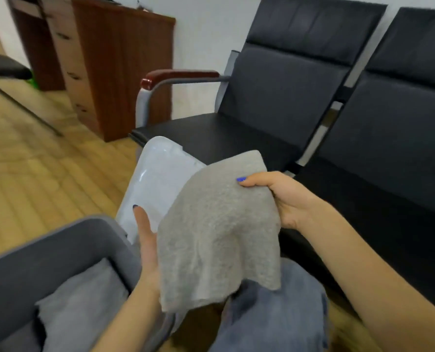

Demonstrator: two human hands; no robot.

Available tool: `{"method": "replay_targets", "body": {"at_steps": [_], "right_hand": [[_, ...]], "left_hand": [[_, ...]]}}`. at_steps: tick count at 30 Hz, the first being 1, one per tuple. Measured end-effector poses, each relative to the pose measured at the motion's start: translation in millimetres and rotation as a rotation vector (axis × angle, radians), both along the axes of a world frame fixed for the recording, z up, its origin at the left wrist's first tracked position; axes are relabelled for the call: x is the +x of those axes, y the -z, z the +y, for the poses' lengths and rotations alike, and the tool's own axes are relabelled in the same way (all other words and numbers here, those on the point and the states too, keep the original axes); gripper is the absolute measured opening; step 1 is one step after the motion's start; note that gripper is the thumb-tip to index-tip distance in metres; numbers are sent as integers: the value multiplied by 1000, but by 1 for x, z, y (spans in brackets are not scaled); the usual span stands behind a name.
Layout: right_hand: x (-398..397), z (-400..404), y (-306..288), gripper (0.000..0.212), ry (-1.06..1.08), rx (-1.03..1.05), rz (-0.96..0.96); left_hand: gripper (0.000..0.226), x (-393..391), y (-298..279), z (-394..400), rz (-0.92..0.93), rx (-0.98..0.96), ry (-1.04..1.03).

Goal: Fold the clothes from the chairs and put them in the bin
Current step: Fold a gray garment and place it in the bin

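Held above the grey bin (59, 240), the folded grey cloth (219, 224) looks light and limp, right hand (285, 199) pinching its top edge, left hand (146, 247) flat-fingered supporting underneath: best carried by both.

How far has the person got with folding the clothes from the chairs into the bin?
Done: a grey garment already lies in the dark bin. In hand: a folded grey cloth, gripped by the right hand and resting on the open left hand, not yet in the bin. Left: the two black chair seats in view hold no clothes; anything further is out of frame.
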State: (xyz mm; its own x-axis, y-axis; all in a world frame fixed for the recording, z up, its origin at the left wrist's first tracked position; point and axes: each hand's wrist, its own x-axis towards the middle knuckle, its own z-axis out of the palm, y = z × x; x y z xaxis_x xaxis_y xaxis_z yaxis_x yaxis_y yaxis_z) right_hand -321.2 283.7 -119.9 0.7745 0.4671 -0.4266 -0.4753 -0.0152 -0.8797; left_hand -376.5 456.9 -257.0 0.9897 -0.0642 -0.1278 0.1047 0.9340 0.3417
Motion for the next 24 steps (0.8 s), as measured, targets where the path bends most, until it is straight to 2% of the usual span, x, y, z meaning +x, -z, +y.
{"method": "replay_targets", "body": {"at_steps": [1,3,4,6,7,9,12,13,14,16,17,19,21,24], "right_hand": [[2,17,15,22,-38,-41,19],[4,54,47,17,-109,-97,49],[5,74,64,18,-156,-115,61],[2,111,103,28,-268,-144,86],[-2,129,123,34,-322,-162,109],[-15,159,162,39,-409,-196,190],[-48,192,215,18,-457,-196,370],[-61,201,232,20,-442,-206,424],[-74,208,246,34,-430,-241,447],[-95,216,272,69,-442,-385,413],[-105,219,280,73,-483,-439,368],[-112,221,291,68,-527,-483,262],[-104,222,297,67,-528,-460,135],[-86,228,304,65,-463,-404,-12]], "left_hand": [[71,-14,9,16,-23,50,-4],[66,-42,42,63,83,218,-152],[64,-58,63,78,67,128,-160],[58,-88,61,100,-4,54,-77],[62,-104,68,113,112,-5,-92],[67,-134,77,129,223,-58,-263],[73,-164,104,163,390,3,-321],[75,-170,110,170,451,27,-300],[72,-174,122,179,557,87,-294],[56,-184,147,196,721,164,-239],[54,-189,158,205,783,205,-190],[64,-191,178,219,853,260,-99],[75,-189,192,226,846,298,-63],[64,-169,206,230,828,290,-129]]}}
